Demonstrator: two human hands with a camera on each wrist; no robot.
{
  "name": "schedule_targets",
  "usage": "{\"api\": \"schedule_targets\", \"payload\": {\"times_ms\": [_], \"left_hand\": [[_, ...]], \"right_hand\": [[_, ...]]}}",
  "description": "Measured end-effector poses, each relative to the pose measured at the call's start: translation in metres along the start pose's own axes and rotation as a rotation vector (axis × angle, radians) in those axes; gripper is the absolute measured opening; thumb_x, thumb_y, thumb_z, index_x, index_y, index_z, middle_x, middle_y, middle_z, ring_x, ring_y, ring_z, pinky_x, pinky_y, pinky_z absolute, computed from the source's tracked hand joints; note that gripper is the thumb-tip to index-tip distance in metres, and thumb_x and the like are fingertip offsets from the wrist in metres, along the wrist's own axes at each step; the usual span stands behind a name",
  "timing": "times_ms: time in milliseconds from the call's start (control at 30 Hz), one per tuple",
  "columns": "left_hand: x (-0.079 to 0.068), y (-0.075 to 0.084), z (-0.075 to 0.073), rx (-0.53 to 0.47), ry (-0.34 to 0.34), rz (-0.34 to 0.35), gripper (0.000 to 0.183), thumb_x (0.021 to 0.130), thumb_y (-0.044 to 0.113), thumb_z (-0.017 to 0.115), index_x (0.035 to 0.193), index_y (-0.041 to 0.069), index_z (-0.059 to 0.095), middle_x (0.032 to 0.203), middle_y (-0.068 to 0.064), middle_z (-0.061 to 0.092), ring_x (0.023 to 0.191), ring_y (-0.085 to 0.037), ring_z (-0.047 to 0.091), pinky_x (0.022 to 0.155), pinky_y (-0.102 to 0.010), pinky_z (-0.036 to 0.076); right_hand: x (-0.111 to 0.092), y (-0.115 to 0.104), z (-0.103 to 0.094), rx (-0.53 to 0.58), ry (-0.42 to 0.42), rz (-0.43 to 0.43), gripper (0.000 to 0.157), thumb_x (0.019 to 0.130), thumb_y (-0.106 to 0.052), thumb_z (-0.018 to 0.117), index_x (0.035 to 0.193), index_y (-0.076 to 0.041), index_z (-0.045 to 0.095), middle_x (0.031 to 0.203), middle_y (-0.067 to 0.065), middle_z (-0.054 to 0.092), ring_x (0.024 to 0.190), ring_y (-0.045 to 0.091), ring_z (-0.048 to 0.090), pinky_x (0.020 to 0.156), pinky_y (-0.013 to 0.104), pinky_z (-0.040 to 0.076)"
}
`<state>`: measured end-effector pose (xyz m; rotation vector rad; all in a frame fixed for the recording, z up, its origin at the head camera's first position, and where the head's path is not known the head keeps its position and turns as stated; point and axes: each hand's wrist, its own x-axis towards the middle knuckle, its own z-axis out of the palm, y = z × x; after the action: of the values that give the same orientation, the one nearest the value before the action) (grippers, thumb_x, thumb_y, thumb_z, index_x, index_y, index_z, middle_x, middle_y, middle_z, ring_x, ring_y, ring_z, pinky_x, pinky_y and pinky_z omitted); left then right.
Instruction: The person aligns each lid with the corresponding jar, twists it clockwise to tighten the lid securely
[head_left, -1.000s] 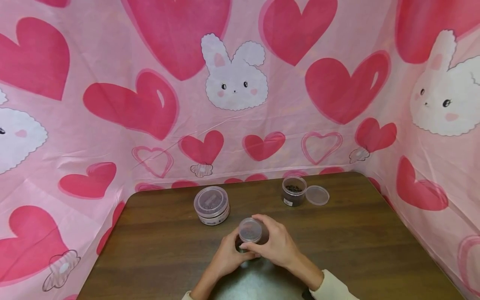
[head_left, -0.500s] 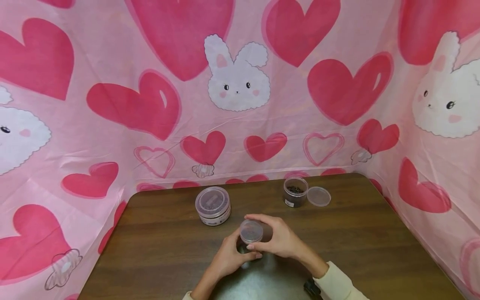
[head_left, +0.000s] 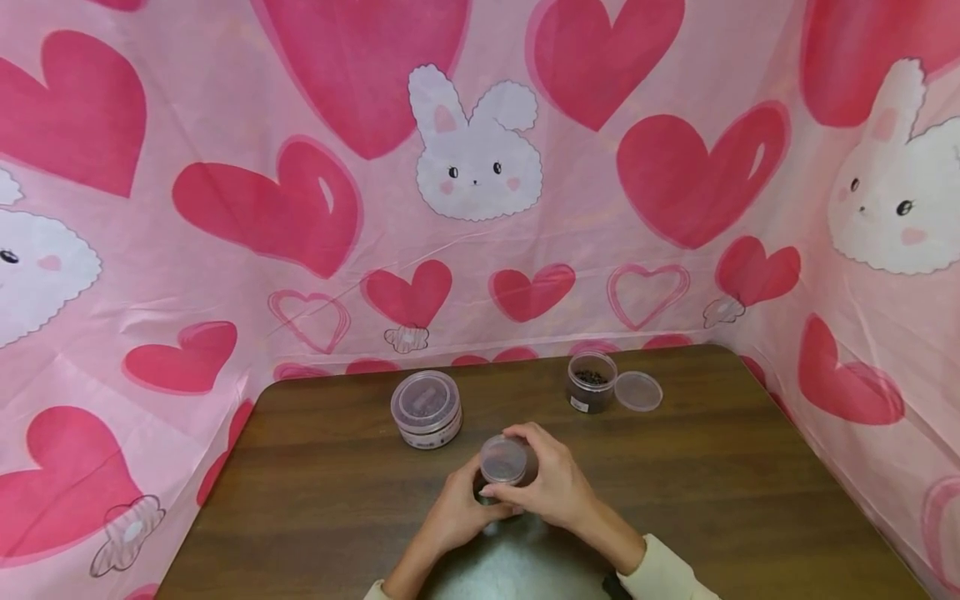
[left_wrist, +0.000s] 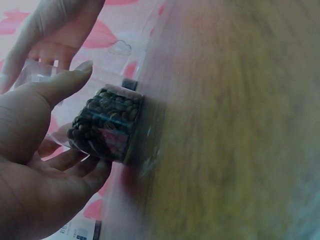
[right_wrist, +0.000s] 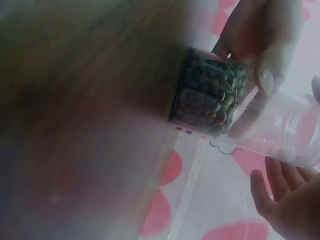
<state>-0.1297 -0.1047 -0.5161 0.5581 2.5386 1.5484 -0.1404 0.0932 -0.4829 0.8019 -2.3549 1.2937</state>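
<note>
A clear plastic jar, filled about halfway with dark seeds or beans, stands upright at the middle of the table. My left hand curls round its side, thumb and fingers on opposite walls, as the left wrist view shows from close by. On top is the jar's clear round lid. My right hand grips the lid at its rim, thumb at the near side and fingers at the far side. Part of the jar's body is hidden behind both hands in the head view.
A wide, lidded round tub stands behind and left of the hands. At the back right is an uncovered jar with dark contents, and a loose clear lid lies beside it. A heart-patterned cloth hangs behind the wooden table.
Half a second ago the right hand's fingers reached further left round the lid; now they have swung back to the right. The left hand keeps its hold on the jar.
</note>
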Motion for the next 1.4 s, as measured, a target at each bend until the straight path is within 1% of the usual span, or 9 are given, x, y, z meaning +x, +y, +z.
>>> {"api": "schedule_targets", "payload": {"times_ms": [133,333,500,600,733,867,1100,1267,1400], "left_hand": [[0.001,0.000,-0.001,0.020,0.001,0.003,0.073,0.082,0.042,0.091,0.145,0.028,0.056,0.136,0.000,0.071,0.126,-0.025,0.068,0.104,-0.038,0.054],[0.003,0.000,-0.001,-0.037,-0.015,0.011,0.076,0.082,0.039,0.091,0.147,0.026,0.055,0.137,0.000,0.070,0.127,-0.024,0.067,0.105,-0.032,0.054],[0.001,0.001,0.000,-0.039,-0.028,-0.002,0.075,0.082,0.035,0.091,0.147,0.024,0.055,0.136,0.002,0.071,0.126,-0.021,0.067,0.104,-0.029,0.054],[0.001,0.001,0.000,-0.032,-0.027,-0.007,0.079,0.082,0.035,0.091,0.150,0.026,0.053,0.135,0.005,0.071,0.126,-0.018,0.067,0.104,-0.030,0.053],[0.001,0.001,0.000,-0.045,-0.023,-0.015,0.084,0.082,0.037,0.091,0.154,0.028,0.049,0.135,0.007,0.071,0.125,-0.016,0.067,0.103,-0.028,0.053],[0.001,0.001,-0.001,-0.057,-0.023,-0.003,0.082,0.082,0.037,0.091,0.152,0.029,0.051,0.135,0.006,0.070,0.124,-0.015,0.067,0.102,-0.027,0.053],[0.001,0.000,0.000,-0.003,0.001,0.009,0.075,0.082,0.045,0.090,0.147,0.030,0.055,0.135,0.004,0.071,0.124,-0.020,0.067,0.103,-0.032,0.054],[0.000,-0.001,0.000,0.011,-0.002,0.010,0.072,0.082,0.044,0.090,0.144,0.028,0.056,0.133,0.002,0.072,0.123,-0.021,0.068,0.101,-0.033,0.055],[0.000,-0.001,-0.001,-0.010,-0.012,0.004,0.075,0.082,0.043,0.090,0.147,0.028,0.055,0.137,0.003,0.070,0.126,-0.022,0.067,0.103,-0.034,0.054]], "right_hand": [[0.003,-0.003,-0.002,-0.012,-0.024,0.012,0.078,0.071,-0.046,0.097,0.131,-0.010,0.062,0.119,-0.002,0.070,0.100,0.016,0.071,0.087,0.032,0.059],[0.011,0.006,-0.016,0.101,-0.191,0.042,0.082,0.076,-0.038,0.096,0.146,-0.018,0.057,0.140,-0.001,0.069,0.122,0.016,0.068,0.104,0.036,0.054],[0.014,0.014,-0.023,0.153,-0.276,-0.008,0.077,0.080,-0.033,0.093,0.147,-0.016,0.059,0.141,0.000,0.068,0.123,0.017,0.067,0.105,0.033,0.053],[0.014,0.015,-0.023,0.147,-0.264,-0.049,0.072,0.081,-0.033,0.093,0.143,-0.014,0.063,0.135,0.001,0.071,0.118,0.018,0.069,0.101,0.031,0.055],[0.014,0.014,-0.020,0.109,-0.205,-0.092,0.071,0.078,-0.032,0.095,0.140,-0.016,0.066,0.128,0.002,0.073,0.111,0.020,0.072,0.095,0.031,0.058],[0.011,0.009,-0.016,0.053,-0.130,-0.082,0.073,0.073,-0.036,0.098,0.137,-0.018,0.067,0.122,-0.001,0.074,0.106,0.019,0.072,0.091,0.031,0.059],[0.007,0.000,-0.007,-0.135,0.001,-0.062,0.077,0.065,-0.056,0.097,0.125,-0.017,0.068,0.112,-0.007,0.073,0.102,0.009,0.064,0.089,0.033,0.055],[0.008,-0.004,-0.005,-0.197,0.007,-0.051,0.080,0.064,-0.061,0.095,0.122,-0.015,0.066,0.108,-0.008,0.070,0.102,0.007,0.061,0.094,0.038,0.050],[0.007,-0.001,-0.008,-0.107,-0.072,-0.029,0.083,0.069,-0.056,0.095,0.136,-0.019,0.062,0.122,-0.005,0.071,0.111,0.010,0.064,0.097,0.038,0.052]]}}
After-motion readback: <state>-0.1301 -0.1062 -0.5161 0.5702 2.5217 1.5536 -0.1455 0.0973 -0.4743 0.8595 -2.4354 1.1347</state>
